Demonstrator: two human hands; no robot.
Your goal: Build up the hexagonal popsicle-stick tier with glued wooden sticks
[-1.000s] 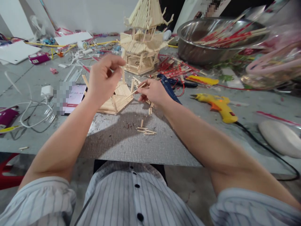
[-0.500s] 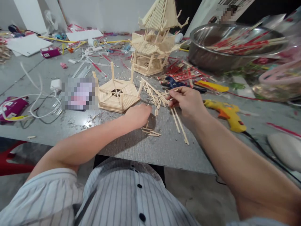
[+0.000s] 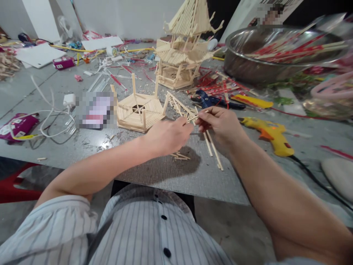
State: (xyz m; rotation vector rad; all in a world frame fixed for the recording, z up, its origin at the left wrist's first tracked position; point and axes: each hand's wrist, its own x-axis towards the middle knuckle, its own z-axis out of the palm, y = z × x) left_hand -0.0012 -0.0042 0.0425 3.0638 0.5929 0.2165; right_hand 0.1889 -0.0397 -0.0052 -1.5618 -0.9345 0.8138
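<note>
My right hand [image 3: 220,125] pinches a thin wooden stick [image 3: 193,118] between thumb and fingers. At the stick's other end is my left hand [image 3: 172,137], its fingers closed around that end; the fingertips are partly hidden. Left of my hands stands a hexagonal stick frame [image 3: 129,119] with upright posts and a small opening in its middle. Loose stick pieces [image 3: 176,105] lie behind my hands. Short cut pieces [image 3: 182,156] rest in front of my left hand, and two longer sticks [image 3: 215,151] lie below my right hand.
A tiered stick pagoda [image 3: 179,55] stands behind. To the right are blue-handled cutters [image 3: 205,97], a yellow glue gun [image 3: 271,134] with its cord, and a metal basin [image 3: 234,62] holding red-and-pale sticks. A phone [image 3: 96,112] and white cable [image 3: 45,119] lie left.
My left hand has moved right and up from beside the hexagonal frame to the stick in my right hand. My right hand stays nearly in place. The view has shifted slightly.
</note>
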